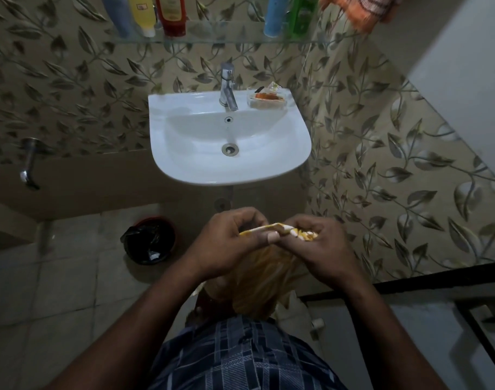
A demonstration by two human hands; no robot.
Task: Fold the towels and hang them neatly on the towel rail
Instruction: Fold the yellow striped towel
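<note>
Left hand (pixel 226 237) and right hand (pixel 319 243) each pinch the top edge of a yellow-and-white patterned cloth towel (pixel 257 280), which hangs down before them. Beyond are a white ceramic basin (pixel 229 173), a black round bin (pixel 149 240), a grey tiled floor (pixel 57 277) and leaf-patterned walls (pixel 71 94).

Dim indoor light, brightest on the white sink (pixel 184 164) and plain wall (pixel 466 66) at right. Floor (pixel 57 277) deep in shadow. Wide-angle bending toward edges; orange cloth (pixel 359 9) at top right blurred.
</note>
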